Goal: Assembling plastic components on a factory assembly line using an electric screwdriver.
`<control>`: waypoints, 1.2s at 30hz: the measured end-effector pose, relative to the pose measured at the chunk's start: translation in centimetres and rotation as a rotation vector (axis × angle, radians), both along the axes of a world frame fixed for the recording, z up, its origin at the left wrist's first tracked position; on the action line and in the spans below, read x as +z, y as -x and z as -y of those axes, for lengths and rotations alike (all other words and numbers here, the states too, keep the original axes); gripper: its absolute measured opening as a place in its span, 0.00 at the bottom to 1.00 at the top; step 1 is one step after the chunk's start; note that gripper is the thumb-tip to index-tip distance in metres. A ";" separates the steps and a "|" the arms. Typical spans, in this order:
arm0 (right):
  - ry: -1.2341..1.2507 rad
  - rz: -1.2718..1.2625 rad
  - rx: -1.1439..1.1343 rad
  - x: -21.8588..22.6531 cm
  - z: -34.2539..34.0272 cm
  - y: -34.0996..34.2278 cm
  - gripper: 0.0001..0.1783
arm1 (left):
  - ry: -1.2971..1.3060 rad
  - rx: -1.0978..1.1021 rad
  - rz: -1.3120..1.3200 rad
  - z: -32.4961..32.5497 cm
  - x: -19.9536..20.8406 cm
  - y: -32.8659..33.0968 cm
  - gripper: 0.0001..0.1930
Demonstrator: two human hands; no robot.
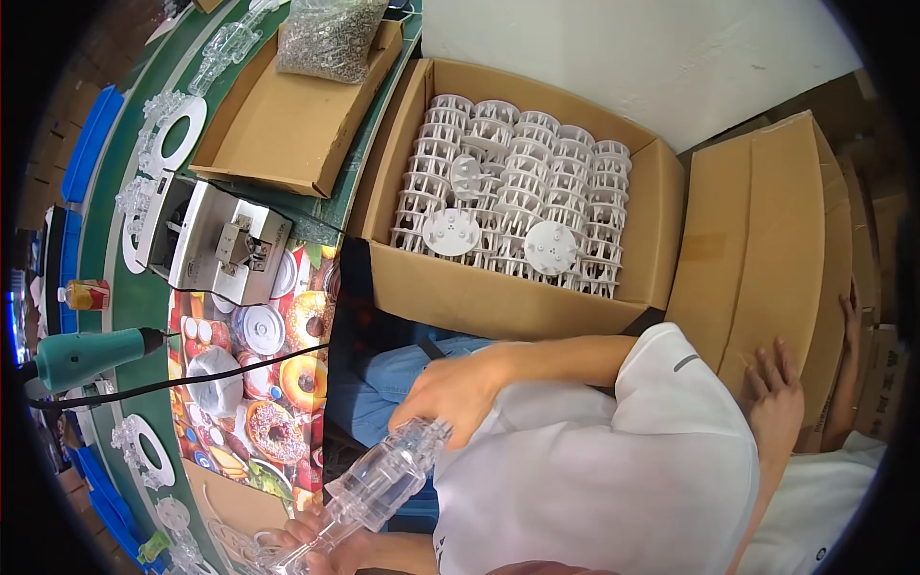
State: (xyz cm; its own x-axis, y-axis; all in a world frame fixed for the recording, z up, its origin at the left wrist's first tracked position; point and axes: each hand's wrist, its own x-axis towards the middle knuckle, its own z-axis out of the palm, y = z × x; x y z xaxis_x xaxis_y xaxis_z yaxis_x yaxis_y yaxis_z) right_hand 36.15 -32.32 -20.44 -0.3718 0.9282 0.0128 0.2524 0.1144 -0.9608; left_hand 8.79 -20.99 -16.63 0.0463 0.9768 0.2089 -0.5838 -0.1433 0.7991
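In front of my torso is a clear plastic housing (379, 481), tilted, with a narrow stem toward the lower left. My right hand (450, 391) is closed around its wide upper end. Down at the bottom edge, my left hand (331, 546) grips the stem end, its fingers partly hidden by the clear plastic. A teal electric screwdriver (101, 356) points toward the patterned mat (316, 383) on the table to the left. Beside the mat's far end stands a white box-shaped device (230, 249) with a metal mechanism on its face.
A large carton (498, 292) holds stacked white plastic discs with pegs. Behind the device lie a shallow cardboard tray (264, 125) and a bag of small metal pieces (331, 38). White rings (180, 134) and clear parts line the green table. At right, another person's hands touch a folded carton (747, 259).
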 end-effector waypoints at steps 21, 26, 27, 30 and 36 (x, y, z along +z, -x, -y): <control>0.046 0.468 -1.496 -4.5 9.7 -28.8 0.11 | -0.110 -0.377 -0.199 -0.1 -1.5 0.3 0.18; 0.217 0.889 -1.284 -0.1 17.5 -24.8 0.11 | -0.094 -0.394 -0.183 -0.9 -1.7 -0.5 0.19; 0.303 1.120 -1.193 -0.5 18.3 -24.3 0.11 | -0.091 -0.401 -0.187 -0.9 -1.6 -0.7 0.19; 0.375 1.011 -1.263 -2.1 20.2 -23.3 0.12 | -0.130 -0.465 -0.232 -0.8 -1.1 -1.3 0.20; -0.195 -0.282 -1.663 -3.3 22.4 -20.6 0.13 | -0.190 -0.588 -0.280 -1.2 -0.1 -3.4 0.20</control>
